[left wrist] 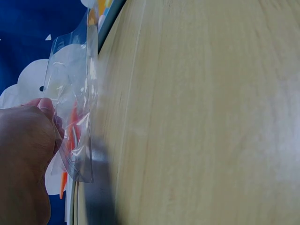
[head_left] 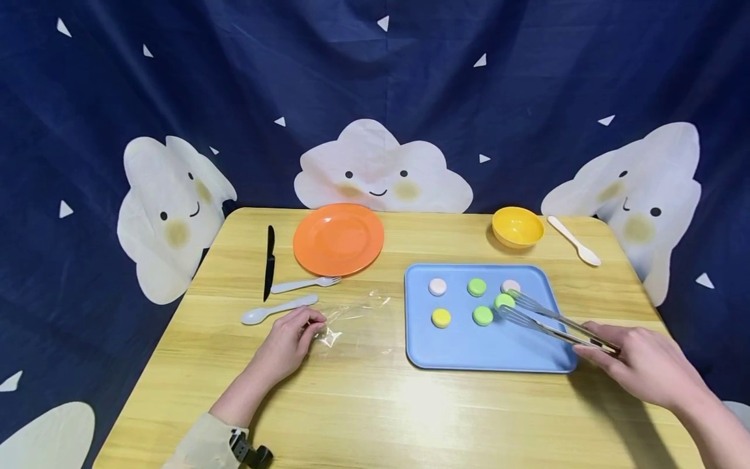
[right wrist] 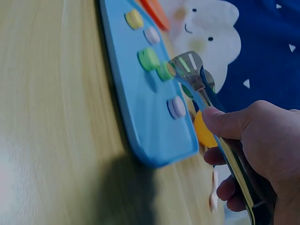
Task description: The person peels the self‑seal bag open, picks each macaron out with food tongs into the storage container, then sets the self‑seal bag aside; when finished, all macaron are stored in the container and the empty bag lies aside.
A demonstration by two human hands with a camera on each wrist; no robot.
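Right hand (head_left: 641, 365) grips tongs (head_left: 553, 320) around green macaron (head_left: 504, 301).

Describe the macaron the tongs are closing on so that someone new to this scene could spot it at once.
Start at the blue tray on the right half of the wooden table. Six small round macarons lie on it; follow the metal tongs in the right hand to their tips. The green macaron between those tips is the one: the other two greens lie free of the tongs.
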